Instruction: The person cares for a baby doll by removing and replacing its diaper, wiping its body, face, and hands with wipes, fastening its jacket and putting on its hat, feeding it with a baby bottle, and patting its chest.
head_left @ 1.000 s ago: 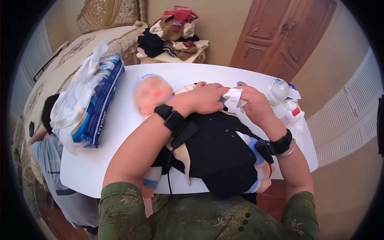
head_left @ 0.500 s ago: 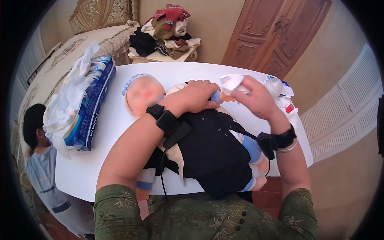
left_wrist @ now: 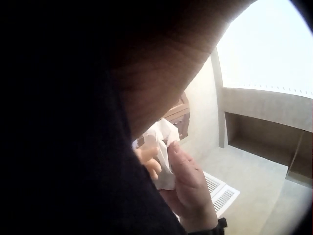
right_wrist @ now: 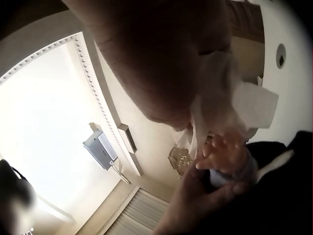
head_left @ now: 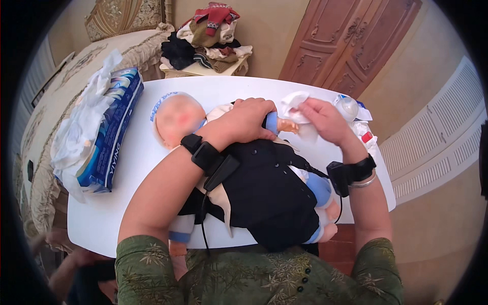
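A baby doll (head_left: 180, 122) in black, cream and blue clothing lies on its back on the white table (head_left: 127, 203). My left hand (head_left: 249, 119) grips the doll's arm by its blue cuff, and the small doll hand (head_left: 288, 126) sticks out past my fingers. In the right wrist view, my left thumb and fingers curl round that cuff, below the spread doll fingers (right_wrist: 227, 154). A crumpled white wipe (head_left: 294, 105) is pinched in my right hand (head_left: 325, 122), just beside the doll hand. The left wrist view shows the wipe close against the doll fingers.
A blue wipes pack (head_left: 119, 129) with crumpled white wipes (head_left: 76, 134) on it stands at the table's left. At the right edge are a clear bottle (head_left: 347, 108) and a red-capped item (head_left: 367, 137). Clothes (head_left: 211, 30) are piled on a nightstand behind.
My right hand, earlier close against my left with the wipe, has drawn a little right, uncovering the doll hand. My left hand keeps its grip. A person at the left has bent lower.
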Demonstrator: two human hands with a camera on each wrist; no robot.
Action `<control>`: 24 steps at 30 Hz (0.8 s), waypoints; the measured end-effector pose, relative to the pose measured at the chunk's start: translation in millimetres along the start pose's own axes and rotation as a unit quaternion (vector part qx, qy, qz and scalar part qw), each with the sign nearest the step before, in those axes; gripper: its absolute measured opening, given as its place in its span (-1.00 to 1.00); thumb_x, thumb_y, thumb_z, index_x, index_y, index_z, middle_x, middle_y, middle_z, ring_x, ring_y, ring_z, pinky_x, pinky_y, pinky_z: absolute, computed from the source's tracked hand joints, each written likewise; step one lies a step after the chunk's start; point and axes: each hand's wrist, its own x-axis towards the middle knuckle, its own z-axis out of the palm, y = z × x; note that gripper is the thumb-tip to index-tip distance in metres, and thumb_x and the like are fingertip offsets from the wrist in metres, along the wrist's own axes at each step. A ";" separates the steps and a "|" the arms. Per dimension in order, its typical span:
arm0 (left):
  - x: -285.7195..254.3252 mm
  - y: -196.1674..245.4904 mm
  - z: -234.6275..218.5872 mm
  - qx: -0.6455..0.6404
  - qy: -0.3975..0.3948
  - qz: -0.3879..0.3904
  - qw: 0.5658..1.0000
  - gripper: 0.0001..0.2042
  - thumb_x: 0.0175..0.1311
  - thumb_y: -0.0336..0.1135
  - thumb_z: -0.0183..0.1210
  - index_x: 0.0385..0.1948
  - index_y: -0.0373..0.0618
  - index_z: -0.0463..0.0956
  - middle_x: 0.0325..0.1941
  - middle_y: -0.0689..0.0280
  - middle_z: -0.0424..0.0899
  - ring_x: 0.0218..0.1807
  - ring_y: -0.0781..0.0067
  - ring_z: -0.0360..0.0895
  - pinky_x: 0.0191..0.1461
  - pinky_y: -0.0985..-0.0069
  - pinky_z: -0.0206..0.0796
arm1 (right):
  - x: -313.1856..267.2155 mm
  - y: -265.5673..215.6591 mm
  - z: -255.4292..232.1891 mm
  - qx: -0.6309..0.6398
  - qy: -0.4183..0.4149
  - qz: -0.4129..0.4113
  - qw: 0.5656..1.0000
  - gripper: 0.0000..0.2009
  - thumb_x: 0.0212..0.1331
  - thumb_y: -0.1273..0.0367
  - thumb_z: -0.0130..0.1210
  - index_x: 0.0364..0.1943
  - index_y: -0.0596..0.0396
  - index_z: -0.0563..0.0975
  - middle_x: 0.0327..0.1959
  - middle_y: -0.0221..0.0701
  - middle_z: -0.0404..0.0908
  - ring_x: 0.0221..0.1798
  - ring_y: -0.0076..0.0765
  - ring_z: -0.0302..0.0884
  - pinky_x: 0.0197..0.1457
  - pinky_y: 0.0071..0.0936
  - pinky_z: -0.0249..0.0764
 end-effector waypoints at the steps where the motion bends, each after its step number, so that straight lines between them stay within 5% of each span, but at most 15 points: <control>1: 0.0 -0.3 0.1 0.001 0.000 0.000 1.000 -0.49 -0.08 -0.09 0.41 -0.08 -0.09 0.46 -0.09 0.13 0.55 0.05 0.07 0.45 0.13 0.21 0.22 | 0.2 1.4 8.7 0.013 -0.018 0.010 1.000 -0.68 0.34 0.22 -0.06 -0.23 0.22 0.58 -0.39 -0.36 0.58 -0.32 -0.50 0.46 -0.18 -0.51 0.39; 10: 1.0 0.0 -2.9 -0.035 0.002 -0.039 0.999 -0.44 -0.14 -0.10 0.43 -0.06 -0.11 0.47 -0.05 0.16 0.56 0.09 0.09 0.45 0.14 0.15 0.19 | -21.6 17.9 16.0 0.095 -0.078 0.159 0.980 -0.71 0.36 0.24 -0.09 -0.10 0.14 0.55 -0.26 -0.44 0.58 -0.23 -0.54 0.44 -0.08 -0.56 0.38; 13: 1.3 -0.2 -2.1 -0.027 0.002 -0.040 0.999 -0.44 -0.16 -0.11 0.43 -0.07 -0.11 0.47 -0.06 0.15 0.56 0.08 0.07 0.46 0.12 0.13 0.21 | -21.8 19.8 15.7 0.194 0.002 0.190 0.963 -0.72 0.37 0.27 -0.10 -0.09 0.18 0.54 -0.22 -0.44 0.57 -0.19 -0.55 0.47 -0.06 -0.56 0.40; 15: 0.4 0.7 -1.9 -0.027 0.014 -0.048 0.998 -0.45 -0.15 -0.11 0.43 -0.08 -0.11 0.47 -0.07 0.15 0.57 0.07 0.06 0.46 0.12 0.14 0.21 | -20.5 13.0 22.7 0.387 0.055 0.215 0.895 -0.71 0.38 0.30 -0.11 -0.05 0.25 0.50 -0.17 -0.40 0.56 -0.13 -0.56 0.51 -0.04 -0.56 0.44; 18: 1.0 1.1 -0.7 -0.017 0.015 -0.049 0.999 -0.46 -0.16 -0.10 0.43 -0.10 -0.11 0.47 -0.08 0.15 0.57 0.06 0.06 0.46 0.12 0.13 0.20 | -20.9 3.0 31.7 0.446 0.011 0.234 0.864 -0.71 0.39 0.32 -0.12 -0.02 0.26 0.47 -0.13 -0.38 0.55 -0.08 -0.56 0.52 -0.01 -0.53 0.46; 22: 0.6 0.6 -0.3 -0.009 0.019 -0.045 0.999 -0.45 -0.17 -0.09 0.44 -0.11 -0.10 0.47 -0.08 0.15 0.57 0.05 0.06 0.47 0.11 0.13 0.20 | -29.3 -10.5 19.9 0.394 -0.005 0.232 0.890 -0.72 0.40 0.33 -0.12 0.00 0.24 0.47 -0.08 -0.39 0.54 -0.09 -0.57 0.52 -0.01 -0.55 0.46; 24: 0.1 2.3 -1.7 -0.019 0.014 -0.057 0.998 -0.46 -0.18 -0.10 0.44 -0.12 -0.10 0.47 -0.09 0.15 0.57 0.03 0.06 0.47 0.09 0.13 0.20 | -32.0 -27.2 14.5 0.403 0.038 0.146 0.902 -0.73 0.40 0.32 -0.12 -0.01 0.21 0.47 -0.11 -0.44 0.55 -0.12 -0.59 0.53 -0.04 -0.54 0.46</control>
